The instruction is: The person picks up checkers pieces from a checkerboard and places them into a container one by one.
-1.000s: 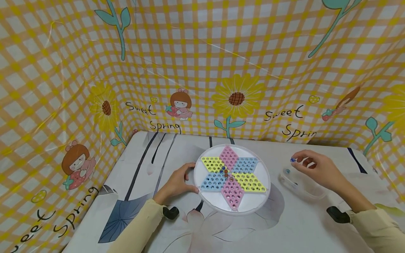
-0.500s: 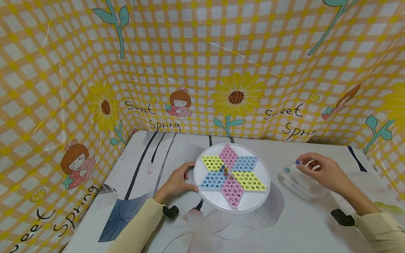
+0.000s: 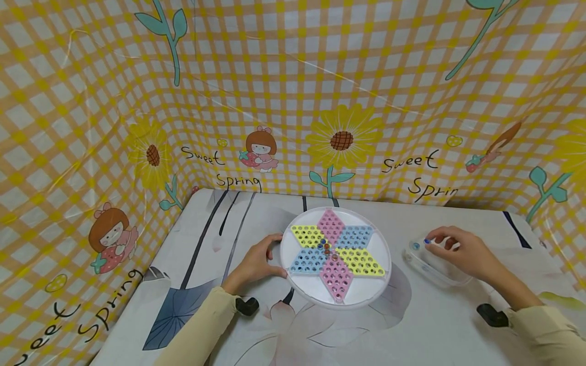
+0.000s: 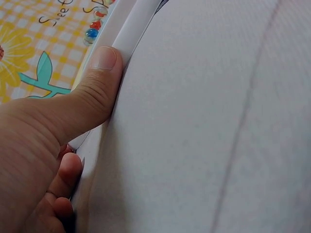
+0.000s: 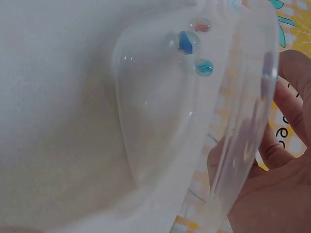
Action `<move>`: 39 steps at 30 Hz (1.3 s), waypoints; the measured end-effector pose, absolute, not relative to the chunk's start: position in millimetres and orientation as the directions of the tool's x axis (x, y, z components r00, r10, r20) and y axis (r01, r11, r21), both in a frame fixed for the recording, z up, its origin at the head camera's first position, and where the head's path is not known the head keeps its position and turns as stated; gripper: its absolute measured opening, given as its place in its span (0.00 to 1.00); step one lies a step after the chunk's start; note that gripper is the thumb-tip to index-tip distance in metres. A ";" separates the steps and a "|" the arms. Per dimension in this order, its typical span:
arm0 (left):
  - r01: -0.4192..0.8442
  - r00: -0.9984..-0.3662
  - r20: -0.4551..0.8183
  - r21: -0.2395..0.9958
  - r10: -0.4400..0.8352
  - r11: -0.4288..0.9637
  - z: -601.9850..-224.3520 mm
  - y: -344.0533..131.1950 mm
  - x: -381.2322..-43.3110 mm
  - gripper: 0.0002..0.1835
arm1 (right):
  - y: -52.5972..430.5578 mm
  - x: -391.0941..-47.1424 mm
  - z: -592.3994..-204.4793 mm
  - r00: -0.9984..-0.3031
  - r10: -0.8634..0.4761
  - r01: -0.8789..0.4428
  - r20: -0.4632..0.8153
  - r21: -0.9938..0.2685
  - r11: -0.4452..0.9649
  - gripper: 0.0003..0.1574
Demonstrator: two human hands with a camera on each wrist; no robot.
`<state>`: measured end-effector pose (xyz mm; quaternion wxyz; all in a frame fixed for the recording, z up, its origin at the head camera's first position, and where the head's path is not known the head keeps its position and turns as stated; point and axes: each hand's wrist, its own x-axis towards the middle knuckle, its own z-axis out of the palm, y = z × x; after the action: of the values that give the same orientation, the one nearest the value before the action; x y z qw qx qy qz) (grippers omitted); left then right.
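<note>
A round white Chinese checkers board with a pink, yellow and blue star lies mid-table. A few blue and reddish marbles sit in a row around its middle. My left hand holds its left edge, thumb against the rim in the left wrist view. Over a clear plastic box at the right, my right hand pinches a blue marble between thumb and forefinger. In the right wrist view the box holds a teal marble, a blue-streaked marble and a red-streaked marble.
A pale table cover with printed flowers and dark stems lies under everything. Yellow checked cloth with sunflowers hangs as a wall behind and on both sides. Black wrist bands show at the sleeves.
My right hand has shifted right and a little down, then slightly back left, keeping the blue marble pinched above the box. The left hand and the board have stayed in place.
</note>
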<state>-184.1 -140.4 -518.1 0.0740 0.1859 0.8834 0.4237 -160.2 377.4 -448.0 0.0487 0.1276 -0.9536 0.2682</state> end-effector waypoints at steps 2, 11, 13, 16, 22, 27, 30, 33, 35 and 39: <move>0.267 -0.920 0.029 0.776 0.391 0.572 -518.6 -140.7 -184.3 0.53 | 375.7 -161.3 -448.3 -0.965 -0.217 -0.263 0.148 -0.492 0.830 0.13; 0.258 -0.923 0.019 0.771 0.384 0.582 -516.7 -140.2 -184.3 0.53 | 371.9 -165.2 -449.8 -0.970 -0.215 -0.245 0.117 -0.490 0.837 0.14; 0.260 -0.922 0.018 0.768 0.386 0.586 -517.1 -140.2 -185.1 0.53 | 372.3 -166.1 -450.9 -0.970 -0.215 -0.242 0.112 -0.491 0.837 0.14; 0.256 -0.922 0.008 0.763 0.386 0.594 -518.3 -140.8 -186.3 0.54 | 372.4 -167.2 -451.6 -0.973 -0.214 -0.231 0.091 -0.493 0.839 0.15; 0.252 -0.924 0.004 0.760 0.383 0.599 -518.7 -141.4 -186.4 0.54 | 372.6 -168.0 -451.9 -0.972 -0.220 -0.234 0.087 -0.491 0.839 0.15; 0.253 -0.923 0.008 0.764 0.384 0.594 -518.6 -141.2 -185.5 0.54 | 371.9 -168.4 -451.5 -0.972 -0.224 -0.228 0.068 -0.496 0.838 0.20; 0.252 -0.924 0.007 0.763 0.383 0.595 -518.4 -141.0 -185.2 0.53 | 371.1 -169.1 -451.2 -0.974 -0.220 -0.214 0.048 -0.503 0.838 0.26; 0.251 -0.925 0.006 0.760 0.380 0.600 -518.4 -140.8 -185.4 0.53 | 370.7 -169.6 -451.0 -0.975 -0.217 -0.207 0.039 -0.502 0.840 0.30; 0.254 -0.925 0.009 0.756 0.379 0.603 -518.3 -140.7 -185.6 0.53 | 370.6 -169.5 -450.9 -0.976 -0.216 -0.206 0.038 -0.500 0.841 0.30; 0.260 -0.924 0.014 0.755 0.383 0.602 -517.8 -140.7 -185.7 0.53 | 370.9 -168.6 -451.3 -0.975 -0.218 -0.210 0.043 -0.497 0.842 0.30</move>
<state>-185.7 -140.7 -517.8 0.0749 0.1802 0.8919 0.4080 -168.6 370.9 -451.3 -0.0076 0.1113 -0.9597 0.2579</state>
